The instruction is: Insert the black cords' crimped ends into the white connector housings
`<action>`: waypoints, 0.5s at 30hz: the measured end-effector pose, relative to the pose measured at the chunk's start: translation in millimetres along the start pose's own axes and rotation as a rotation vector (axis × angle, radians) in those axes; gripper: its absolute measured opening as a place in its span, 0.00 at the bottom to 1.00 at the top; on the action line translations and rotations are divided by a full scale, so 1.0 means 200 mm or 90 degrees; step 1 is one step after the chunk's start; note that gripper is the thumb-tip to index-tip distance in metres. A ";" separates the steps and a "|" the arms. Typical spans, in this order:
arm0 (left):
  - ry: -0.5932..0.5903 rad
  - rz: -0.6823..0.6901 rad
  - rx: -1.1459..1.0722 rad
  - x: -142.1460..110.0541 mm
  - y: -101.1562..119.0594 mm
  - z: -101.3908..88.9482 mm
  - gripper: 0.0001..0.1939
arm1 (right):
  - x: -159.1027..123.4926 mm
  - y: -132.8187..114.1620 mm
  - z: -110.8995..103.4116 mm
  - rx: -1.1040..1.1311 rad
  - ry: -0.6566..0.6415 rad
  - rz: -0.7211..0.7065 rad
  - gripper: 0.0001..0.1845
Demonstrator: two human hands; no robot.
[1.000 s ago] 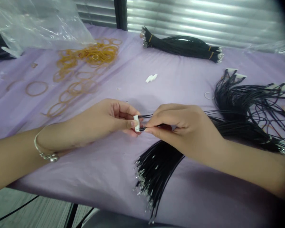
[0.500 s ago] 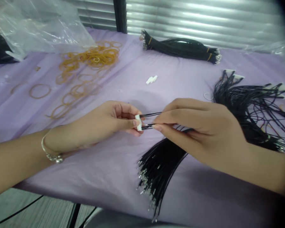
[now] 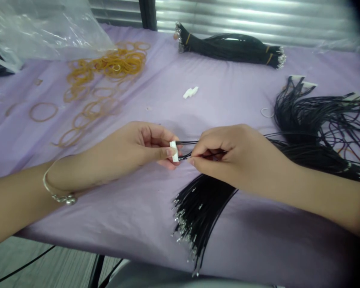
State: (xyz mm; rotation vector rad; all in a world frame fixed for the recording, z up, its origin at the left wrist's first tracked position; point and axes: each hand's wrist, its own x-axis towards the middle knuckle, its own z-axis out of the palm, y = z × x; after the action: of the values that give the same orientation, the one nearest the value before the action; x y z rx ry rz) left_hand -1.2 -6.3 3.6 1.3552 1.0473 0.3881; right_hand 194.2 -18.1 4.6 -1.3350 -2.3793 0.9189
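My left hand (image 3: 132, 154) pinches a small white connector (image 3: 174, 151) between thumb and fingers, just above the purple table cover (image 3: 132, 216). Thin black wires run from the connector to the right. My right hand (image 3: 231, 158) is closed in a pinch on one of these black wires (image 3: 187, 155), close to the connector. Under my right hand lies a loose bundle of black wires with metal tips (image 3: 198, 212), its ends fanned toward the front edge.
Several tan rubber bands (image 3: 108, 76) are scattered at the back left beside a clear plastic bag (image 3: 45, 32). A tied wire bundle (image 3: 231, 50) lies at the back. Tangled wires with connectors (image 3: 321, 124) fill the right side. Two white connectors (image 3: 191, 92) lie mid-table.
My right hand drew back a little to the right, then came back close to the connector with its fingers curled tighter on a wire. The left hand has stayed in place.
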 end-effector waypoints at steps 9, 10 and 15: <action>0.016 -0.007 0.011 0.00 0.01 0.02 0.06 | 0.00 -0.02 0.03 -0.123 0.023 -0.139 0.10; 0.014 0.007 0.015 0.00 0.00 0.01 0.05 | -0.01 -0.03 0.02 -0.184 0.048 -0.159 0.10; 0.014 0.038 0.016 0.00 -0.02 0.00 0.05 | -0.07 -0.06 -0.01 -0.315 0.069 -0.241 0.11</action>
State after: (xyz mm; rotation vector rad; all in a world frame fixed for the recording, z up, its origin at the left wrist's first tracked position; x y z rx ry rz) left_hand -2.5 -6.7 -0.2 1.4098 1.0345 0.4373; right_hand 194.6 -33.8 14.0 -0.9769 -2.7376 0.1543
